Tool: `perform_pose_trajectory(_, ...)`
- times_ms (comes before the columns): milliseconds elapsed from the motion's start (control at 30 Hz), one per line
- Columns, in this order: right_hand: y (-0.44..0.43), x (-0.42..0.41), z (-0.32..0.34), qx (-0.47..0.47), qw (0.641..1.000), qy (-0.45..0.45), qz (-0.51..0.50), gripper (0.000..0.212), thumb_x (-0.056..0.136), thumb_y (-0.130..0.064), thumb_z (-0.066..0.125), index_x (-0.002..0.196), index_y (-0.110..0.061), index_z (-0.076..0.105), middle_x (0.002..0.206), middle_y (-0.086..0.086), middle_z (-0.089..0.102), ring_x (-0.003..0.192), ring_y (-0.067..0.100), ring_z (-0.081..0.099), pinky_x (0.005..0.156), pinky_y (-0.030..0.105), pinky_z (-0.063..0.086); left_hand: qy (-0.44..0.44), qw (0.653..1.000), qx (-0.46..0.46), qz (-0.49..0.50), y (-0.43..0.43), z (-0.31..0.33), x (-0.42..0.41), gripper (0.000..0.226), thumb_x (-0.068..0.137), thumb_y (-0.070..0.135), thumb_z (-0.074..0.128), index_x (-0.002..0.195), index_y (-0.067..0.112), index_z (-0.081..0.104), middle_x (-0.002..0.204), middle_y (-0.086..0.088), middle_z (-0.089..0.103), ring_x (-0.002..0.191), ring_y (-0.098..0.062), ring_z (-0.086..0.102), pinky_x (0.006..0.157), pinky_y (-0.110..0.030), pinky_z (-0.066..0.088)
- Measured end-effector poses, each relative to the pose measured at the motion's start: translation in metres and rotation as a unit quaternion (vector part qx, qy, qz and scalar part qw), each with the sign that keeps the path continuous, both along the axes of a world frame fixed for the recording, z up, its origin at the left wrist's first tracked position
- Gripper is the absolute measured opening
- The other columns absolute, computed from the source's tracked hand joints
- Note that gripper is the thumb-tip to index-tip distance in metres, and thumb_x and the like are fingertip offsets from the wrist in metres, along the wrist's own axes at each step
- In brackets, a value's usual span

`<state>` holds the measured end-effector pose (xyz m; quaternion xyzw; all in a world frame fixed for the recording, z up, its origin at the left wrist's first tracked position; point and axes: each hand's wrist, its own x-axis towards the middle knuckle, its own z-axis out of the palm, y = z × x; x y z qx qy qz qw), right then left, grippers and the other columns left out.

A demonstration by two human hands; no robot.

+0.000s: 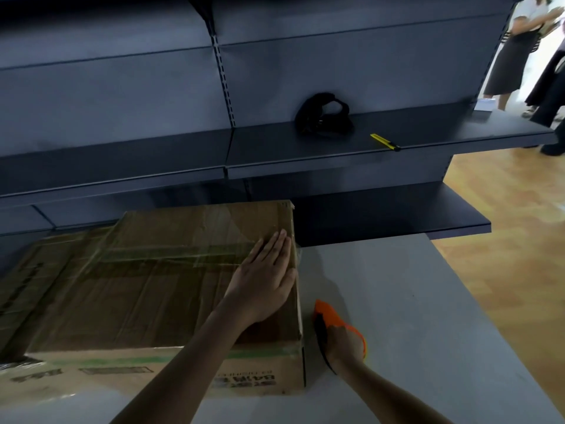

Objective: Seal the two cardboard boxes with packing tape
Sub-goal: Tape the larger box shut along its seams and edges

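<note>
Gray table (397, 301) stands in front of dark metal shelving. A cardboard box (153, 301) sits on the table left of centre, flaps closed, with printed lettering on its near side. Glossy clear tape (171, 254) runs across the top in several overlapping strips, reaching toward the right edge. The left hand (266, 286) lies palm down on the box top near the right edge, fingers straight and held together, thumb out to the right, pressing flat over the end of the tape. A second cardboard box (18, 289) sits against the first one's left side and is cut off by the frame edge; its top also shines with tape. The right hand (344, 347) is on the table just right of the near box corner, fingers curled round an orange tape dispenser (328, 315) whose nose points away toward the far side; whether the dispenser touches the box wall I cannot tell. On the shelf (428, 133) behind, well apart from the boxes, lie a black bundled item (324, 117) and a yellow utility knife (385, 142) near the front lip. Wood floor (504, 209) shows on the right, with people standing (513, 56) at the far right.
</note>
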<state>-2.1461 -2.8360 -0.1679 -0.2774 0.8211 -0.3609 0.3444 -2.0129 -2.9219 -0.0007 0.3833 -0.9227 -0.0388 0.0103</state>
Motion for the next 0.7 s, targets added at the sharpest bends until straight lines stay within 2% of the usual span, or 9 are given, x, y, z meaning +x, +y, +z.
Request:
perform_pose_trajectory(67,0.004,0.008,0.002,-0.006,0.981,-0.118,-0.152,0.043,0.068,-0.058,0.071,0.082,-0.018,0.072,0.075,0.0,0.068,0.069,0.016,0.062,0.056,0.023,0.043,-0.01,1.0,-0.004,0.0,0.001,0.001,0.0,0.058,0.1,0.04,0.011,0.146,0.014,-0.014,0.154,0.002,-0.021,0.139,-0.004,-0.021,0.116,-0.026,-0.012)
perform_pose_trajectory(133,0.006,0.009,0.007,0.013,0.967,-0.171,-0.188,0.047,0.063,-0.061,0.072,0.077,-0.016,0.072,0.073,0.002,0.067,0.068,0.017,0.061,0.055,0.026,0.042,-0.01,1.0,-0.003,0.001,0.001,0.001,-0.001,0.058,0.1,0.04,0.011,0.146,0.014,-0.015,0.154,0.001,-0.022,0.139,-0.005,-0.022,0.116,-0.027,-0.012)
perform_pose_trajectory(167,0.005,0.008,0.01,0.032,0.977,-0.141,-0.16,0.045,0.07,-0.059,0.069,0.08,-0.015,0.07,0.075,0.002,0.067,0.069,0.017,0.061,0.056,0.027,0.042,-0.011,1.0,-0.004,0.0,0.001,0.001,-0.001,0.059,0.1,0.04,0.011,0.146,0.014,-0.015,0.154,0.001,-0.022,0.139,-0.005,-0.022,0.115,-0.026,-0.012)
perform_pose_trajectory(233,0.001,0.003,0.016,0.088,0.994,0.063,-0.008,0.039,0.087,-0.053,0.052,0.095,-0.016,0.063,0.093,0.005,0.067,0.083,0.021,0.062,0.071,0.031,0.049,-0.015,1.0,-0.004,-0.002,0.001,0.002,0.0,0.059,0.101,0.04,0.011,0.146,0.013,-0.015,0.154,0.0,-0.022,0.138,-0.005,-0.022,0.114,-0.025,-0.013)
perform_pose_trajectory(300,-0.012,-0.005,0.03,0.026,0.986,0.157,0.045,0.037,0.095,-0.045,0.039,0.108,-0.014,0.056,0.115,0.008,0.059,0.098,0.021,0.058,0.086,0.036,0.048,-0.017,1.0,-0.006,0.0,0.002,0.002,-0.001,0.059,0.101,0.039,0.012,0.146,0.012,-0.015,0.154,-0.001,-0.022,0.137,-0.005,-0.024,0.114,-0.025,-0.014)
perform_pose_trajectory(433,-0.029,0.003,0.107,-0.263,0.961,0.063,0.058,0.059,0.096,-0.053,0.022,0.146,-0.024,0.023,0.15,-0.01,0.022,0.138,0.009,0.024,0.11,0.025,0.023,-0.029,0.999,-0.019,-0.004,0.002,0.003,-0.001,0.065,0.094,0.046,-0.001,0.146,0.009,-0.014,0.15,-0.002,-0.026,0.136,-0.008,-0.026,0.114,-0.026,-0.014)
perform_pose_trajectory(500,-0.031,0.017,0.132,-0.356,0.925,0.046,0.123,0.062,0.087,-0.065,0.015,0.142,-0.039,0.003,0.148,-0.024,-0.003,0.14,-0.004,-0.003,0.112,0.014,0.004,-0.034,0.998,-0.044,-0.018,0.001,0.0,0.0,0.081,0.077,0.049,-0.018,0.146,0.006,-0.013,0.149,-0.005,-0.025,0.134,-0.012,-0.026,0.114,-0.028,-0.014)
perform_pose_trajectory(567,-0.033,0.034,0.135,-0.367,0.911,0.014,0.187,0.051,0.086,-0.062,0.016,0.133,-0.049,-0.002,0.144,-0.031,-0.008,0.137,-0.01,-0.01,0.111,0.009,-0.003,-0.053,0.996,-0.064,-0.026,0.0,-0.003,0.001,0.079,0.078,0.047,-0.017,0.145,0.006,-0.015,0.153,-0.01,-0.022,0.137,-0.017,-0.026,0.117,-0.033,-0.011)
perform_pose_trajectory(700,-0.039,0.041,0.129,-0.345,0.907,-0.147,0.193,0.039,0.101,-0.03,0.025,0.134,-0.038,0.005,0.148,-0.02,0.003,0.139,-0.005,0.004,0.112,0.012,0.008,-0.044,0.998,-0.032,-0.014,-0.001,-0.001,-0.002,0.06,0.1,0.034,0.014,0.145,0.01,-0.018,0.153,-0.007,-0.023,0.14,-0.015,-0.024,0.118,-0.033,-0.006)
